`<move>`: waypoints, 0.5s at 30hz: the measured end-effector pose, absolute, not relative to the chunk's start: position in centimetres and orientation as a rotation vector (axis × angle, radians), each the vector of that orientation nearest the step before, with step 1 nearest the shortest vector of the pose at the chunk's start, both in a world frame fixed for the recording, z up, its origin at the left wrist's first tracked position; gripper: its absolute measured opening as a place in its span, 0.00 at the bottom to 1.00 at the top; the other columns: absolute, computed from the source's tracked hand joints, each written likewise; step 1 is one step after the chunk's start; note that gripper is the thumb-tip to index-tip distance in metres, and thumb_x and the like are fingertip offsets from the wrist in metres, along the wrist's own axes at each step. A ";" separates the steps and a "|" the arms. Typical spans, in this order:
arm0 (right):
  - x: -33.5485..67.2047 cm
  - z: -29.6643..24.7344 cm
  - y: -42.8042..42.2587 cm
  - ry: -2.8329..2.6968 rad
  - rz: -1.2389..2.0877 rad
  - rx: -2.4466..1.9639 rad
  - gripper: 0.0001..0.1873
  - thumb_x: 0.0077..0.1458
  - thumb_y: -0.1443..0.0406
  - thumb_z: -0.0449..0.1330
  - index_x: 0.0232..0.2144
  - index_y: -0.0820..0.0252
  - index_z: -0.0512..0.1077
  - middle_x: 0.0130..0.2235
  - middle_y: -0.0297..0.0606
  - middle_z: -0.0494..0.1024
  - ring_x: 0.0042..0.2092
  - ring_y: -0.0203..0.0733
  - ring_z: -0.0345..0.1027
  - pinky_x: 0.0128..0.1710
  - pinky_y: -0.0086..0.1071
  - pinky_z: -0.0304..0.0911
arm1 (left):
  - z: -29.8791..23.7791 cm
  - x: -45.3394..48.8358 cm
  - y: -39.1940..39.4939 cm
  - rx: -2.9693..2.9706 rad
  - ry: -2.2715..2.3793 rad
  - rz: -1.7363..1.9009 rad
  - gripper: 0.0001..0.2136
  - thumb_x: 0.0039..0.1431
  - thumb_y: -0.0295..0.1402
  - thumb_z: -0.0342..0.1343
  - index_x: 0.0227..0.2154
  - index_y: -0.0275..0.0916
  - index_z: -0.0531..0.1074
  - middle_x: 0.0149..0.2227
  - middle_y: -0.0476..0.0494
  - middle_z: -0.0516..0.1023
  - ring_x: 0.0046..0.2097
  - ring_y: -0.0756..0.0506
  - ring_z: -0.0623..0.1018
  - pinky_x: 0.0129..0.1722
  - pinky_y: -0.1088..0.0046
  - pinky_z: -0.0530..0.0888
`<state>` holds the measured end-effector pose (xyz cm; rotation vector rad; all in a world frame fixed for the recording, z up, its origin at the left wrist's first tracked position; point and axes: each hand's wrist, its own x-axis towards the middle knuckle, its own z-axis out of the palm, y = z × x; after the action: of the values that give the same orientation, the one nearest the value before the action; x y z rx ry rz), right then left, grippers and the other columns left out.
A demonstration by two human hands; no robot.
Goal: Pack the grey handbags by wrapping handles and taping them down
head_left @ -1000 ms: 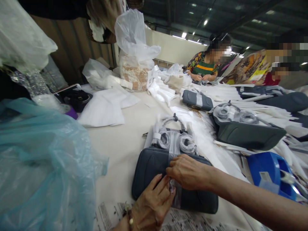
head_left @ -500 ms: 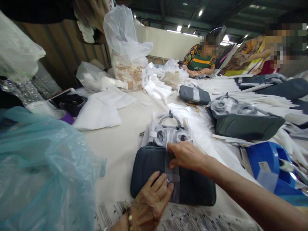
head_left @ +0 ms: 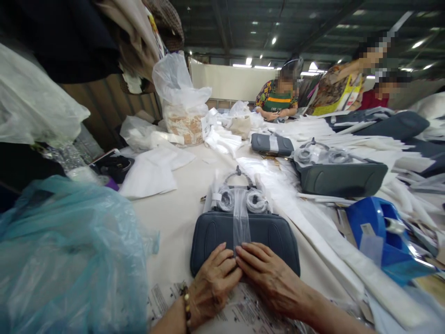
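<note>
A dark grey-blue handbag [head_left: 212, 234] lies flat on the table in front of me, its handles wrapped in foam and rolled at the top. A strip of clear tape [head_left: 241, 220] runs down the bag's middle. My left hand [head_left: 212, 280] and my right hand [head_left: 269, 273] rest side by side on the bag's near edge. Their fingers lie flat and together, pressing at the tape's lower end. Neither hand grips anything.
A blue tape dispenser [head_left: 378, 236] stands at the right. Two more grey bags [head_left: 342, 174] lie beyond among white foam strips [head_left: 313, 222]. A teal plastic bag [head_left: 69, 260] bulks at the left. White foam sheets [head_left: 149, 174] and a filled clear sack [head_left: 182, 109] sit farther back. Other people work at the far end.
My right hand slid from the bag's top edge down to its near edge beside my left hand. The tape now lies flat along the bag. The camera tilted up a little.
</note>
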<state>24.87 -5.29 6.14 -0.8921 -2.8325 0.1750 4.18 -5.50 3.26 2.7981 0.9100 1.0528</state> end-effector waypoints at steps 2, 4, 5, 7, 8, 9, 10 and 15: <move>25.2 6.5 -5.5 -2.898 0.184 -0.843 0.29 0.54 0.72 0.52 0.59 0.64 0.58 0.63 0.51 0.57 0.64 0.49 0.45 0.61 0.50 0.48 | 4.0 3.6 -5.5 2.702 0.847 1.055 0.11 0.59 0.22 0.45 0.33 0.37 0.72 0.33 0.46 0.76 0.44 0.47 0.75 0.55 0.62 0.70; 25.5 7.1 -5.6 -2.968 0.218 -0.800 0.31 0.52 0.72 0.53 0.59 0.60 0.58 0.63 0.53 0.54 0.65 0.53 0.40 0.60 0.54 0.46 | 4.6 2.7 -5.5 2.615 0.906 1.141 0.08 0.57 0.22 0.48 0.34 0.37 0.72 0.34 0.45 0.75 0.46 0.47 0.74 0.53 0.63 0.71; 25.7 7.4 -5.7 -2.998 0.235 -0.781 0.32 0.51 0.72 0.54 0.59 0.59 0.59 0.63 0.54 0.54 0.65 0.55 0.39 0.60 0.55 0.46 | 4.8 2.1 -5.6 2.576 1.020 1.217 0.08 0.57 0.22 0.50 0.36 0.38 0.71 0.36 0.44 0.75 0.48 0.46 0.73 0.53 0.62 0.72; 26.1 7.7 -5.9 -3.029 0.250 -0.725 0.31 0.49 0.71 0.55 0.57 0.57 0.61 0.62 0.53 0.57 0.65 0.57 0.42 0.59 0.56 0.46 | 4.7 1.0 -5.7 2.442 1.369 1.354 0.11 0.57 0.24 0.51 0.43 0.38 0.70 0.42 0.41 0.74 0.50 0.43 0.72 0.51 0.58 0.73; 26.5 7.7 -6.1 -3.013 0.234 -0.696 0.30 0.49 0.71 0.55 0.57 0.57 0.62 0.62 0.50 0.59 0.64 0.56 0.43 0.60 0.57 0.45 | 4.4 0.4 -5.8 2.329 1.527 1.374 0.13 0.57 0.26 0.52 0.46 0.38 0.68 0.44 0.39 0.72 0.50 0.42 0.72 0.49 0.57 0.74; 26.9 7.4 -6.4 -2.956 0.185 -0.680 0.30 0.49 0.72 0.55 0.56 0.56 0.63 0.61 0.48 0.62 0.64 0.55 0.44 0.60 0.57 0.43 | 4.0 0.0 -5.9 2.193 1.635 1.359 0.15 0.57 0.29 0.53 0.48 0.38 0.67 0.46 0.38 0.71 0.48 0.42 0.73 0.47 0.57 0.75; 27.4 7.0 -6.9 -2.853 0.105 -0.704 0.29 0.50 0.72 0.54 0.56 0.55 0.62 0.59 0.45 0.64 0.64 0.53 0.45 0.61 0.57 0.41 | 3.6 -0.4 -6.0 2.047 1.694 1.326 0.17 0.56 0.32 0.53 0.50 0.37 0.65 0.46 0.38 0.71 0.46 0.42 0.74 0.44 0.59 0.76; 29.6 4.0 -9.9 -1.868 -0.029 -1.464 0.29 0.56 0.62 0.56 0.59 0.59 0.55 0.57 0.52 0.63 0.58 0.56 0.58 0.54 0.52 0.58 | 2.1 -0.6 -6.6 1.763 1.701 1.156 0.30 0.51 0.34 0.58 0.57 0.37 0.55 0.50 0.35 0.69 0.51 0.39 0.73 0.48 0.59 0.74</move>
<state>29.65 -9.86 4.01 -1.4637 -1.8675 -0.0292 -0.58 -6.65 2.13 1.7634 1.7009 1.1561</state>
